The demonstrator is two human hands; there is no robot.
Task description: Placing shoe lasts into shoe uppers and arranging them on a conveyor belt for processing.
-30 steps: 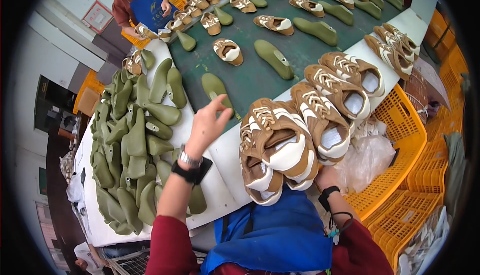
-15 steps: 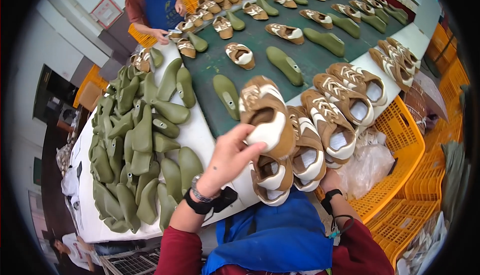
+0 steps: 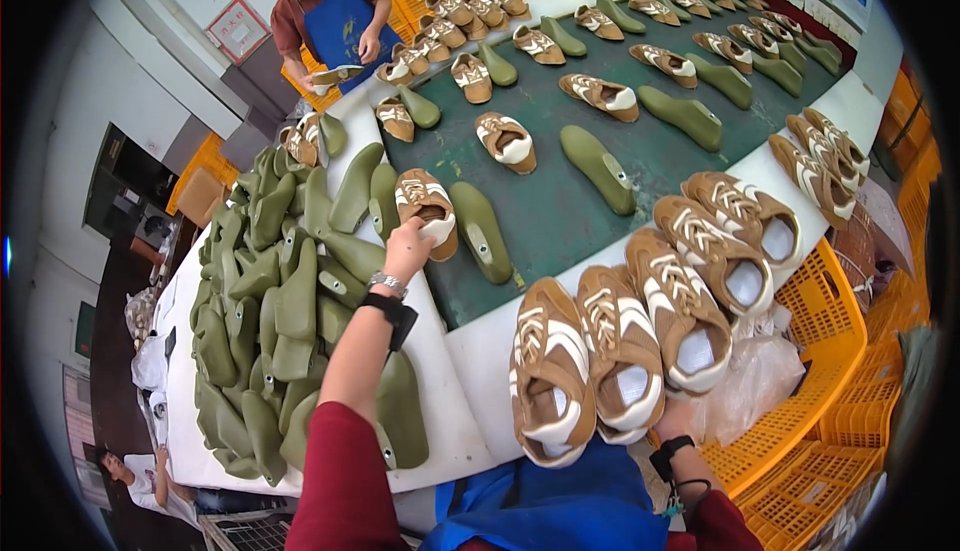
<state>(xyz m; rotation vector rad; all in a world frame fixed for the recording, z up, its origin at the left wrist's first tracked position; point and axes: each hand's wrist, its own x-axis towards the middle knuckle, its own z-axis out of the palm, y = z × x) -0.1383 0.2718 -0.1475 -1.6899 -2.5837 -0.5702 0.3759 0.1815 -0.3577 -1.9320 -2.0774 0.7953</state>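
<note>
My left hand (image 3: 408, 249) reaches forward and grips a brown and white sneaker (image 3: 420, 191) by its heel. This sneaker is at the left edge of the green work surface (image 3: 535, 216), just left of a green shoe last (image 3: 480, 233). Down at the right, my right hand (image 3: 682, 419) is beside the heel of a laced sneaker (image 3: 682, 296) at the near white edge; its fingers are hidden. Another sneaker (image 3: 553, 371) stands closest to me in that same row, toe pointing away.
A large heap of green shoe lasts (image 3: 270, 301) covers the white table at left. Sneakers and lasts stand in rows across the green surface. At right are yellow crates (image 3: 830, 326) and a clear plastic bag (image 3: 750, 381). A co-worker (image 3: 335, 16) holds a shoe at the far left.
My left hand has carried the sneaker forward and left, from above the near row to the green surface's left edge. The co-worker has lifted a shoe. My right hand stays low by the row.
</note>
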